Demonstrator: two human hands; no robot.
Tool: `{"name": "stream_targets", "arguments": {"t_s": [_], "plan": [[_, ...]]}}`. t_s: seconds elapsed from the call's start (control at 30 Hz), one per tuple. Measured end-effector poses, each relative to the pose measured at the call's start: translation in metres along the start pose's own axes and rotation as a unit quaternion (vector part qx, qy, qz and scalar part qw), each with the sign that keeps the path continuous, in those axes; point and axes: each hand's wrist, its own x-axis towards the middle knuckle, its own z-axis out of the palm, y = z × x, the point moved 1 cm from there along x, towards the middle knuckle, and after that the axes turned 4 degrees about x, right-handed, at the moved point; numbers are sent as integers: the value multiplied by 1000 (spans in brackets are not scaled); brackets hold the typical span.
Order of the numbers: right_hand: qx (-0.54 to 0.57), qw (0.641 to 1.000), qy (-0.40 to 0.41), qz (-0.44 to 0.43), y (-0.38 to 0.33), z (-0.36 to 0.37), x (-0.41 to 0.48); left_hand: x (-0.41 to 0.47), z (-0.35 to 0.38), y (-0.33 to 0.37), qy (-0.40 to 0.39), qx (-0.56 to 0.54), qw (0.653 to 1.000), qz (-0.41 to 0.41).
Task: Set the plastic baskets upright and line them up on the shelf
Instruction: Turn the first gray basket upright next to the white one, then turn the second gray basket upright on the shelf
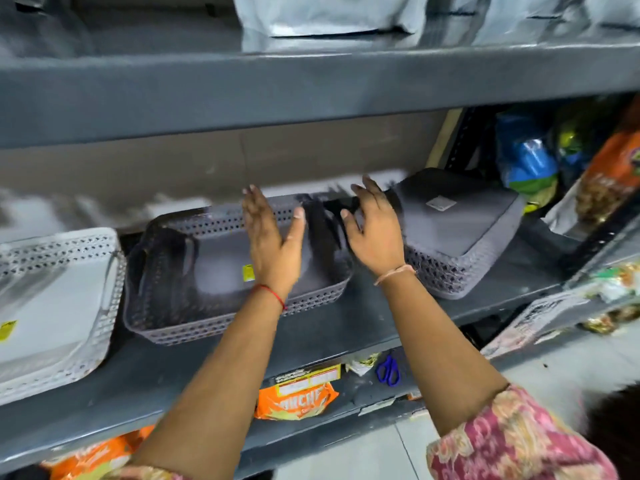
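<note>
Grey shelf (346,327) carried three baskets: white basket (59,306) left, dark basket (214,306) upright centre, inverted basket (460,237) right. We saw left hand (273,244) and right hand (374,233) with fingers spread, grasping nothing. Risk: flipping could knock neighbouring packets (530,168).

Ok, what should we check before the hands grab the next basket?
1. Left hand empty: ok, open.
2. Right hand empty: ok, open.
3. Middle dark grey perforated plastic basket upright: ok.
4. Left white perforated plastic basket upright: ok, opening faces up.
5. Right dark grey perforated plastic basket upright: not ok, upside down and tilted.
6. Baskets lined up on the grey metal shelf: not ok.
</note>
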Motion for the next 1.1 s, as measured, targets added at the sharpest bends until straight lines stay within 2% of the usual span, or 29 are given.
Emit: {"name": "stream_targets", "arguments": {"t_s": [0.07,0.17,0.3,0.43,0.47,0.5,0.53,0.63,0.77,0.9,1.1], "plan": [[-5,1000,12,0,21,-21,1,-17,35,19,-23,-55,998,-1],[-1,1000,22,19,54,-46,6,-42,81,40,-14,-81,997,5],[-29,997,11,72,114,-71,13,-67,139,62,-12,-118,990,-77],[-31,991,19,132,132,-75,14,-84,147,54,7,-163,977,-137],[-13,984,11,177,188,-104,36,-84,202,81,4,-155,975,-157],[-23,981,13,192,206,-111,42,-87,216,87,8,-154,970,-186],[-37,980,16,193,214,-110,41,-88,213,92,18,-143,967,-212],[-68,968,20,242,224,-116,44,-94,220,82,31,-159,963,-217],[31,936,26,349,267,-129,51,-98,233,80,34,-161,965,-205],[109,910,-9,401,285,-132,48,-98,230,80,37,-171,960,-218],[134,901,144,386,273,-136,28,-82,220,57,71,-220,939,-256]]}}
